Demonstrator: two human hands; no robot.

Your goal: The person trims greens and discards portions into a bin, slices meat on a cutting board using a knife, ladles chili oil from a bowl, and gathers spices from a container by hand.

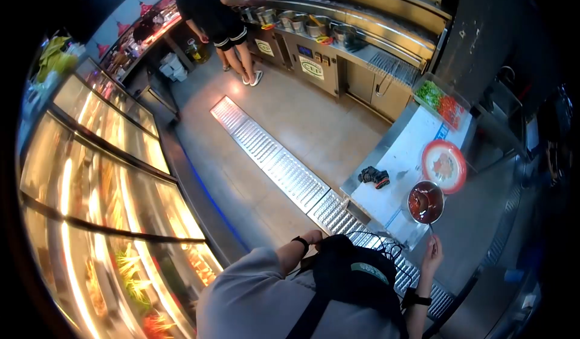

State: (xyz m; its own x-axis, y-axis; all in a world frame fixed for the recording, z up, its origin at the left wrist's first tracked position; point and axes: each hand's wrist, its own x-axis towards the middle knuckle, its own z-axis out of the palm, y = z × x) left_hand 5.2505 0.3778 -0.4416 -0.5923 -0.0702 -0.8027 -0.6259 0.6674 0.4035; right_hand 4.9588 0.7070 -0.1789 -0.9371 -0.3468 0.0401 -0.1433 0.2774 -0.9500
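Observation:
My right hand (432, 254) is closed round the thin handle of a ladle or spoon, whose head dips into a metal bowl (425, 202) of dark red sauce. The bowl stands near the end of a white-topped table (386, 152). Beside it is a white plate with a red rim (444, 166), holding some pale pieces. My left hand (312, 237) is held near my chest, a black band on its wrist; its fingers are mostly hidden by the black bag (350, 272) on my front. A crumpled black item (374, 177), perhaps gloves, lies on the table.
A clear tray of chopped green and red vegetables (442, 100) sits at the table's far end. Another person (208, 10) stands at the grill counter with metal pots (317, 26). A lit glass display case (109, 218) lines the left, and a metal drain grate (272, 155) crosses the floor.

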